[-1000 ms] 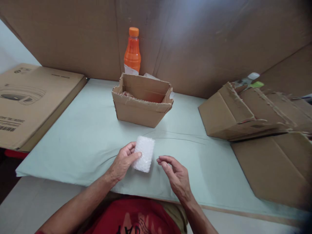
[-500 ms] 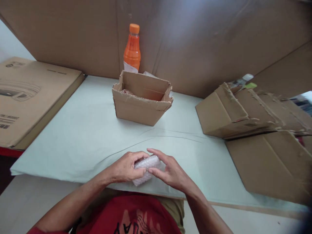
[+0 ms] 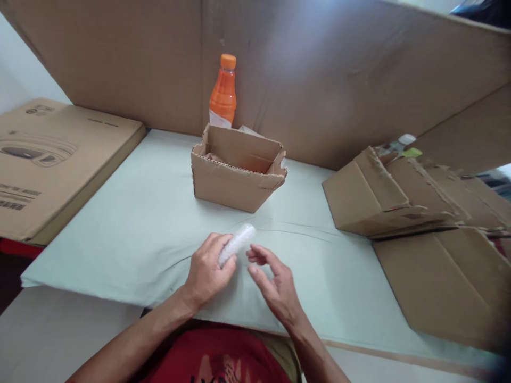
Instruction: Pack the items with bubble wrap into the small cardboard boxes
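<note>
Pale green table (image 3: 120, 223): your left hand (image 3: 207, 271) grips bubble-wrap roll (image 3: 238, 242), right hand (image 3: 275, 284) loose, both before open carton (image 3: 235, 183).

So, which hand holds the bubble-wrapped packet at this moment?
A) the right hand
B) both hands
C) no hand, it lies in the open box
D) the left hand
D: the left hand grips the bubble-wrapped packet, while the right hand is beside it, fingers apart from it.

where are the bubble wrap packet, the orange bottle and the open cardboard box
bubble wrap packet (image 3: 238, 242): head view, on its free end above the left hand's fingers
orange bottle (image 3: 223, 98): head view, on its orange body
open cardboard box (image 3: 229, 186): head view, on its front wall
</note>
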{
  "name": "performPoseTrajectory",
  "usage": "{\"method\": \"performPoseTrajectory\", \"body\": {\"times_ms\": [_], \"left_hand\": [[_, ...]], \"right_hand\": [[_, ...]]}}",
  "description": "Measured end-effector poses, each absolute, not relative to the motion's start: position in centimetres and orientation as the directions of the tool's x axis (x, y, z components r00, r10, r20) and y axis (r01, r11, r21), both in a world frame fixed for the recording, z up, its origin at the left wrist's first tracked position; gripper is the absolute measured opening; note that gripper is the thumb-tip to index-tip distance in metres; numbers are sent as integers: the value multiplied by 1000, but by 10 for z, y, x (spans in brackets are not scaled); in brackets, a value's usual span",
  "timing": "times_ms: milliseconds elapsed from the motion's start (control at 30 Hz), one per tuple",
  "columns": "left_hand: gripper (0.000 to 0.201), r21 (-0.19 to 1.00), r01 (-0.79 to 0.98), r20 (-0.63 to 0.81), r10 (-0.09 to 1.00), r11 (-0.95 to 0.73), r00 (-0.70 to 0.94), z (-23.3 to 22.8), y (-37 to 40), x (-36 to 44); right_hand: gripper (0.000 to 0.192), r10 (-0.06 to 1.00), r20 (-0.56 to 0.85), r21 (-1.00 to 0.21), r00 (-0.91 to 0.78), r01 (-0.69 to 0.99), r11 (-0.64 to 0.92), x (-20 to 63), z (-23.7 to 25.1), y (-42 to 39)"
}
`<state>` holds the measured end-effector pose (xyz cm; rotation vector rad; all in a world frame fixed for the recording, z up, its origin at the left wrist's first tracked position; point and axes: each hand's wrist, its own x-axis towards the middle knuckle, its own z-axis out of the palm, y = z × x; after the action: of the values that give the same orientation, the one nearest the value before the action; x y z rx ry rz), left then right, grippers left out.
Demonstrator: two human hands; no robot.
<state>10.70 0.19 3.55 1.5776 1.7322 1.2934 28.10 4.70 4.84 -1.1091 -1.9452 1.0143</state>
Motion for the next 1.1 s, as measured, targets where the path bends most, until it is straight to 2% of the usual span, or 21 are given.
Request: {"method": "performPoseTrajectory", "body": {"times_ms": [67,167,233,333,433,533,600,667,767,867,967,1100], "left_hand": [[45,834,512,318,938,-205,-141,31,-2,119],[65,845,426,360,933,-323,-7,29,-8,130],[65,860,346,383,922,-375,48,32,-9,127],[52,868,292,413,910,-402,28,41,-1,112],[41,862,347,406,913,-371,-33,42,21,92],[37,842,427,369,929,-329,-11,26,48,80],[37,815,472,372,928,-335,17,8,63,78],[35,776,513,409,912,-366,33,-11,72,79],[34,714,562,467,882,-418,62,-30,75,84],[33,682,573,506,859,-455,79,-39,75,88],[30,673,559,557,829,-484,48,-44,79,89],[29,642,557,585,806,-527,87,-50,85,87]], "right_hand": [[42,884,78,-933,-461,277,227,277,43,44],[40,917,3,-965,-399,240,108,277,39,49],[33,921,-5,-956,-390,272,110,283,44,57],[27,901,71,-905,-428,353,238,298,71,77],[27,876,295,-773,-381,445,453,307,117,108],[24,750,553,-513,-362,562,649,294,167,152],[24,653,610,-331,-449,604,725,272,193,185],[22,606,526,-173,-596,623,763,243,208,216],[16,608,172,52,-775,624,780,198,208,253],[17,582,-119,190,-804,557,808,165,191,274],[23,557,-241,247,-794,505,827,149,170,285],[26,577,-303,275,-758,510,815,144,155,293]]}}
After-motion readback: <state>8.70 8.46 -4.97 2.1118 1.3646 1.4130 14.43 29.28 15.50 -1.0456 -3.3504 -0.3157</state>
